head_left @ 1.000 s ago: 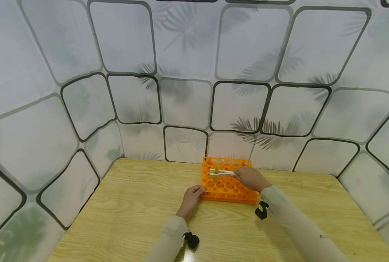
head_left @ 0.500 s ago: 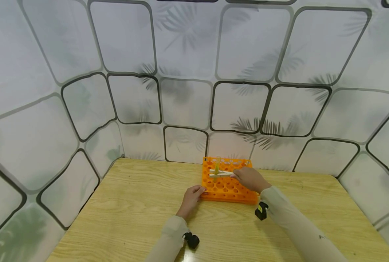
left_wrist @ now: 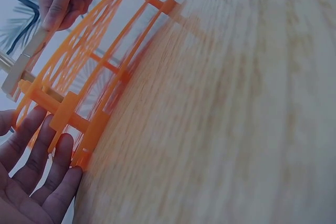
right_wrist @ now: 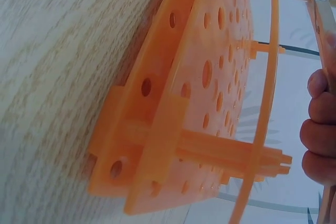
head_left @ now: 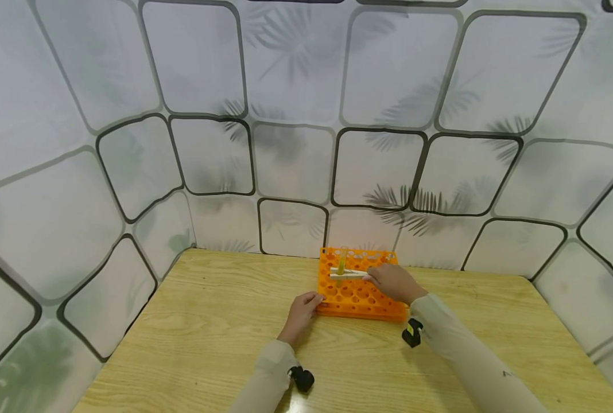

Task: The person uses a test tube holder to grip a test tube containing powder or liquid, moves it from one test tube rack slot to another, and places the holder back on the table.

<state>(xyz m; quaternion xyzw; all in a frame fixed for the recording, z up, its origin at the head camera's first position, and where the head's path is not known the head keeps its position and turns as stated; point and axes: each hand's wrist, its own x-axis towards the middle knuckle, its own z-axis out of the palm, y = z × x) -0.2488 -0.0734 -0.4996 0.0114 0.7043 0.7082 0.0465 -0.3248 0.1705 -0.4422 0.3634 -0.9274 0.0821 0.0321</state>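
Wood-grain table (head_left: 224,327) below a leaf-patterned backdrop (head_left: 296,155): tube (head_left: 342,262) upright in orange rack (head_left: 362,311)

The rack sits near the table's far edge, and the yellowish tube stands toward its left side, upper part above the top plate. The right hand (head_left: 392,281) grips a wooden clamp (head_left: 352,275), fingers curled, the clamp's tips around the tube. The left hand (head_left: 302,310) touches the rack's near-left corner, fingers spread and nearly straight.
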